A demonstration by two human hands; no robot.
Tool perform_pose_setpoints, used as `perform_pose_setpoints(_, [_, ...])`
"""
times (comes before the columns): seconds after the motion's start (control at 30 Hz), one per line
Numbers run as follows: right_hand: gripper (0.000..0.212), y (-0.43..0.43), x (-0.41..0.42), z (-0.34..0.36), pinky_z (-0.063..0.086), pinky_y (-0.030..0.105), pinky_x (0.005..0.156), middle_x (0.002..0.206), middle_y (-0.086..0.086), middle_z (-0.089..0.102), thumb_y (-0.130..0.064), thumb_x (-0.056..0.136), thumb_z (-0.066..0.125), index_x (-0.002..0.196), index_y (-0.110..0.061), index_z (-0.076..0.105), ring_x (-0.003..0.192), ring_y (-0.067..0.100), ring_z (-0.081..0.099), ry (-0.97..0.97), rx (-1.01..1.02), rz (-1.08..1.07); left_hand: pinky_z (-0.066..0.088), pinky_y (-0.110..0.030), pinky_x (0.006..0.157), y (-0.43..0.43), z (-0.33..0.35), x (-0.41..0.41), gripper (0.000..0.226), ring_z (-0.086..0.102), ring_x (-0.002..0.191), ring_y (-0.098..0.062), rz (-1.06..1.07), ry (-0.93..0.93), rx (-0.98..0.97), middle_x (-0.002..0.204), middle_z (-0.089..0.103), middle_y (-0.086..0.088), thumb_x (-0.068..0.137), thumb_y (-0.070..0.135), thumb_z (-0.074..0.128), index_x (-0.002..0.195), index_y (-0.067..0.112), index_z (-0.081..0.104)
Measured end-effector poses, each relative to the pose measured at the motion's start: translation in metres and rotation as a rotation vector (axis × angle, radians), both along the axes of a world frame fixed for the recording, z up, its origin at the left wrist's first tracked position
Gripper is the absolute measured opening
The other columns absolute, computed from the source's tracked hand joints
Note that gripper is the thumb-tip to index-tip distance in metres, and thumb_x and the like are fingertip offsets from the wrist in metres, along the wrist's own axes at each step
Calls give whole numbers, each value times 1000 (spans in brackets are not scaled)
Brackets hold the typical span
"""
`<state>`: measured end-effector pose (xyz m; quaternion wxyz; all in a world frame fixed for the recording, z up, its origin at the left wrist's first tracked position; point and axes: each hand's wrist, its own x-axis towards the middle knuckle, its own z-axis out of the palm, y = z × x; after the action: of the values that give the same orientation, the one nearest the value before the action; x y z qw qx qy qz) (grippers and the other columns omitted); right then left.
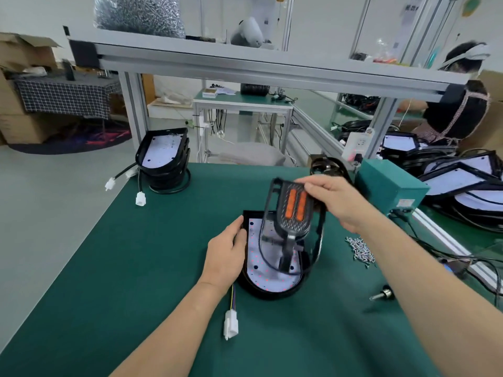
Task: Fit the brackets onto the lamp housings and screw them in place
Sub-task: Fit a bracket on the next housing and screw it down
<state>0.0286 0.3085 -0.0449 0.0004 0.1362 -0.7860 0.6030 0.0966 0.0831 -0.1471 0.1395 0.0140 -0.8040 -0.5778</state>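
two hands at mid desk (136, 268), a green mat w/ bare room along the left and near edges. left hand (226, 257) grips the left rim of the black d-shaped plastic lamp housing w/ white led board (272, 281), lying flat at desk centre. right hand (334, 200) pinches the top of the black mesh-textured bracket w/ two orange strips (295, 213), held tilted just above the housing. right edge is crowded: loose pile of small silver screws (360, 248), teal metal box (389, 186) at far right corner. stack of black housings (166, 156) at far left corner. white plastic connector (230, 325) near front.
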Motion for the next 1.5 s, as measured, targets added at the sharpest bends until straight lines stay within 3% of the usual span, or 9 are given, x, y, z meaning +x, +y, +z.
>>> perform_pose_setpoints(0.07, [28, -9, 0, -12, 51, 27, 90, 94, -1, 75, -2, 103, 52, 104, -18, 74, 86, 10, 65, -7, 99, 26, 24, 12, 84, -1, -1, -1, 38, 48, 112, 16, -5, -19, -9, 136, 61, 6, 104, 13, 48, 141, 14, 56])
perform_pose_setpoints(0.3, [26, -35, -4, -35, 42, 34, 106, 116, 1, 72, -12, 103, 53, 116, -15, 75, 114, 17, 61, 182, 565, -2, 34, -17, 108, -1, -1, 1, 40, 53, 126, -5, -30, -40, -3, 140, 60, 6, 105, 20, 45, 144, 19, 54])
perform_pose_setpoints(0.57, [35, -49, 5, -60, 40, 43, 102, 119, 3, 58, -7, 101, 48, 117, -24, 75, 118, 26, 47, 291, 727, -133, 36, -5, 95, 0, -1, 0, 37, 57, 116, 0, -24, -51, 10, 129, 65, 13, 104, 26, 47, 138, 25, 60])
perform_pose_setpoints(0.7, [38, -50, 11, -63, 42, 34, 104, 120, 7, 58, -2, 101, 45, 122, -17, 73, 118, 27, 55, 252, 628, -165, 44, -21, 98, 0, -1, 0, 55, 64, 107, -5, -40, -85, 48, 115, 69, 12, 92, 48, 60, 141, 23, 56])
perform_pose_setpoints(0.8, [35, -47, 16, -64, 31, 20, 105, 135, 6, 53, -12, 102, 52, 135, -17, 64, 131, 23, 48, 194, 507, -240, 51, -28, 95, -1, -2, 0, 47, 68, 95, -7, -25, -55, 15, 104, 69, 14, 93, 31, 68, 139, 27, 57])
perform_pose_setpoints(0.93, [55, -45, 26, -72, 33, 19, 98, 135, 0, 47, -41, 94, 68, 144, -26, 52, 120, 14, 52, -11, 410, -231, 48, -16, 88, 0, -1, 2, 40, 68, 91, -2, -17, -6, -18, 103, 69, 19, 94, 23, 65, 133, 30, 63])
perform_pose_setpoints(1.07, [48, -43, 34, -78, 39, 23, 95, 129, 0, 50, -38, 92, 71, 136, -29, 56, 110, 12, 53, -125, 238, -234, 37, -19, 98, 1, -2, 0, 30, 58, 109, -8, 71, 4, -48, 119, 67, 6, 103, 21, 49, 126, 15, 68])
perform_pose_setpoints(1.27, [42, -42, 42, -86, 43, 5, 77, 129, 0, 51, -31, 93, 72, 132, -31, 58, 99, 2, 58, -147, 83, -196, 39, -18, 85, -3, -4, -3, 20, 61, 92, -20, 182, 10, -166, 108, 61, -6, 95, 2, 58, 111, 7, 70])
perform_pose_setpoints(1.5, [38, -46, 42, -84, 49, 36, 105, 128, 3, 54, -22, 88, 77, 123, -29, 66, 114, 20, 61, -175, -4, -166, 39, -27, 86, 13, 8, -22, 14, 53, 85, -23, 511, -36, -21, 109, 57, -15, 95, 4, 57, 101, 4, 70])
